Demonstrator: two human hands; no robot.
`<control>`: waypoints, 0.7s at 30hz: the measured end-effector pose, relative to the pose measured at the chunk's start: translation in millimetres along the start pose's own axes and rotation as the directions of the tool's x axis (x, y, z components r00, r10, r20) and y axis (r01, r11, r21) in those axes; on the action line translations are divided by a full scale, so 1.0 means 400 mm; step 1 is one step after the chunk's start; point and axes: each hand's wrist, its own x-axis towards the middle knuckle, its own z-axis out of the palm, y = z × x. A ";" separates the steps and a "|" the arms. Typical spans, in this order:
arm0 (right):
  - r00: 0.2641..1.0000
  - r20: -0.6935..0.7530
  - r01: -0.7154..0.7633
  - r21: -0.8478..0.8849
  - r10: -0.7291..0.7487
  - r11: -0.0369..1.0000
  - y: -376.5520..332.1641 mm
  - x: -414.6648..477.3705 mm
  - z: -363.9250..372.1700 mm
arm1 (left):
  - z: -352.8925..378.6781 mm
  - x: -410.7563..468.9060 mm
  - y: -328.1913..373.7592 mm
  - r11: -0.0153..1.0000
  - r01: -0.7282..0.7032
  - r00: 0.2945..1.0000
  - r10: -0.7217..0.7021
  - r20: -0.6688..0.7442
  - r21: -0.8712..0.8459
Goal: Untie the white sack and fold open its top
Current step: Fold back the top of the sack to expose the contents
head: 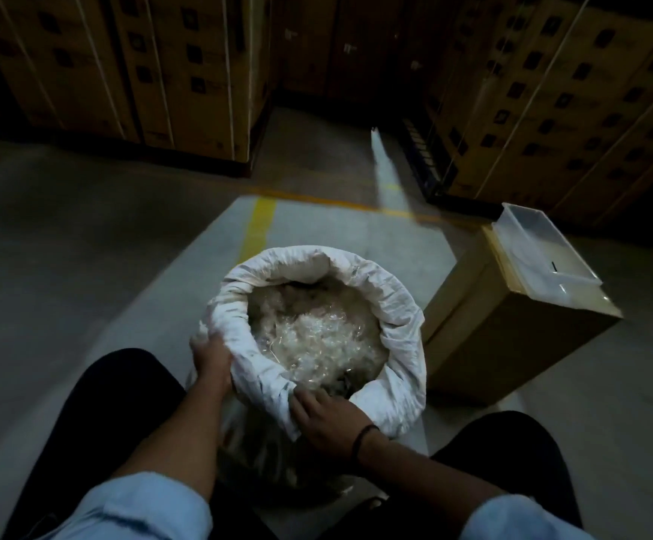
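Note:
The white sack [398,305] stands on the floor between my knees, its mouth open and its top rolled outward into a thick cuff. Inside lies a heap of clear, shiny plastic pieces [317,337]. My left hand [211,356] grips the rolled cuff on the sack's left side. My right hand [328,422] holds the near edge of the cuff, fingers closed over the fabric; a dark band circles that wrist. No tie or string shows on the sack.
A brown cardboard box [511,337] lies just right of the sack with a clear plastic tray [543,247] on top. Stacks of strapped cartons [184,72] line the back and right. A yellow floor line [258,228] runs ahead.

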 end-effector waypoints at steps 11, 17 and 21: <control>0.984 0.148 -0.149 0.401 0.097 0.904 0.041 0.011 -0.038 | 0.066 0.000 0.099 0.927 0.244 0.966 -0.207 -0.154 0.286; 0.959 0.212 -0.272 0.486 0.190 0.830 0.089 0.032 -0.036 | 0.127 -0.086 0.091 0.281 -0.622 0.715 0.583 0.385 0.731; 0.935 0.332 -0.279 0.479 0.123 0.832 0.114 0.011 -0.028 | 0.150 -0.135 0.081 0.174 -0.831 0.546 0.078 0.834 0.528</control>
